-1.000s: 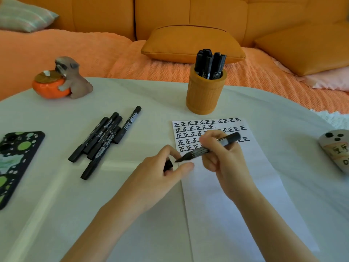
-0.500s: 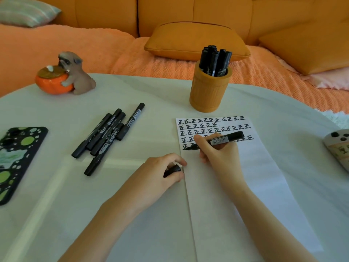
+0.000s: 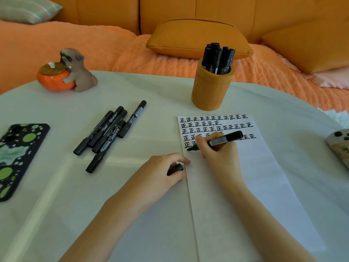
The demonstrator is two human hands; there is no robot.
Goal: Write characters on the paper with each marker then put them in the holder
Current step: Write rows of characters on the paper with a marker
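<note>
The paper [image 3: 264, 186] is laid lengthwise away from the person, its long left edge running between the two hands; its near part is blank. The left hand [image 3: 160, 174] is rested on the bench [image 3: 56, 214] just beside that edge, fingers curled round a black cap [image 3: 175, 169]. The right hand [image 3: 219, 157] is rested on the paper, fingers pinched round the uncapped marker [image 3: 224, 139]; the tip is set on the sheet at the left end of the fifth written row, the barrel pointing right. A barcode label is carried on the barrel; its small print cannot be read. Rows of the character 正 are written across the paper's far end. Bare bench is left between the paper and the loose markers [image 3: 107, 131] lying to the left; their white print is too small to read. The holder [image 3: 212, 87] is stood upright just beyond the paper's far edge, filled with stored markers [image 3: 217, 57].
</note>
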